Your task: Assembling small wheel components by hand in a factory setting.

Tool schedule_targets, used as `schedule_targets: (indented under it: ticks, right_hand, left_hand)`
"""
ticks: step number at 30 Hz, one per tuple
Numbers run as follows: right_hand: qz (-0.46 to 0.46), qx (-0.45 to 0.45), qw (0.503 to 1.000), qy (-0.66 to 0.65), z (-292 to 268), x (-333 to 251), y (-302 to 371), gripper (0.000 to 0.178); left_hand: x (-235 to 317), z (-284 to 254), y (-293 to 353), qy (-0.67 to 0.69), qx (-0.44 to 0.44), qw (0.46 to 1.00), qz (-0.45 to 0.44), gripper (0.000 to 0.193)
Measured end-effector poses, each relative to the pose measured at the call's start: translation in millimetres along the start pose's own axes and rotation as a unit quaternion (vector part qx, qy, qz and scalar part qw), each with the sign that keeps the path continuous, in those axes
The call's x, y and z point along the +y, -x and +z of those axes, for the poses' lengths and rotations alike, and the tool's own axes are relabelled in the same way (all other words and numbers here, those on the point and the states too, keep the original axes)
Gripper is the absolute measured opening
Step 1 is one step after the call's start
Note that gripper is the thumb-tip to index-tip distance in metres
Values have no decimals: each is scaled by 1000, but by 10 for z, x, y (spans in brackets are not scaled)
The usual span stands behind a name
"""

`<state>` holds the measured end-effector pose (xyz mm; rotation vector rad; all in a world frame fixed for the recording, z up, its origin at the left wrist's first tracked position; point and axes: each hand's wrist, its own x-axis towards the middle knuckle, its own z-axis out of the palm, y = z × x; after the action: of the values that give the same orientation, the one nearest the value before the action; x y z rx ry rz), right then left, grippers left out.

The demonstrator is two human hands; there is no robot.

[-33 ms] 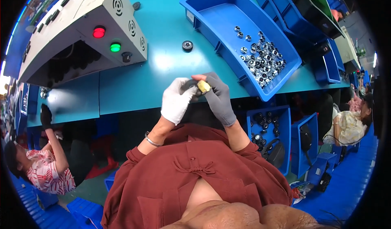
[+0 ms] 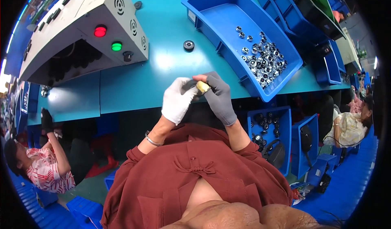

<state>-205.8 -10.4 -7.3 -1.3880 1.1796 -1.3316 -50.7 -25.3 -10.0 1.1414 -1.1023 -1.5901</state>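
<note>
My left hand [image 2: 177, 100], in a white glove, is closed on a small black wheel [image 2: 190, 85] just off the near edge of the table. The wheel is partly hidden by the fingers. My right hand [image 2: 220, 98] wears a grey glove with a bare fingertip showing. It pinches a small yellow piece [image 2: 203, 86], perhaps sponge or cloth, against or close beside the wheel; contact is hard to make out. Another black wheel with a shiny centre [image 2: 188, 45] lies on the table beyond my hands.
A blue tray [image 2: 222, 49] at right holds many shiny metal parts [image 2: 264, 62]. A pale machine [image 2: 97, 15] with red and green lights stands at left. Below the table edge, a blue bin [image 2: 286, 141] contains black wheels. Co-workers [image 2: 49, 164] sit on both sides.
The yellow piece has tilted slightly between my hands. Both hands keep their grip and stay nearly in place. The whole view has shifted a little.
</note>
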Motion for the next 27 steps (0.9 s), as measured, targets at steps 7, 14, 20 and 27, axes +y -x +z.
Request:
schedule_targets:
  ticks: [7, 14, 20, 27]
  right_hand:
    - [18, -25, 999, -26, 32, 3, -31, 35]
    - [-46, -48, 997, -28, 27, 51, -96, 35]
    - [-79, -39, 996, 21, 0, 157, -71, 33]
    - [-42, -6, 999, -20, 73, 132, -104, 27]
  left_hand:
    - [-71, -73, 5, 52, 47, 997, 35, 22]
    - [-54, -21, 10, 99, 27, 993, 50, 19]
    - [-13, -69, -48, 20, 56, 998, 8, 18]
    - [11, -139, -90, -60, 1, 996, 69, 26]
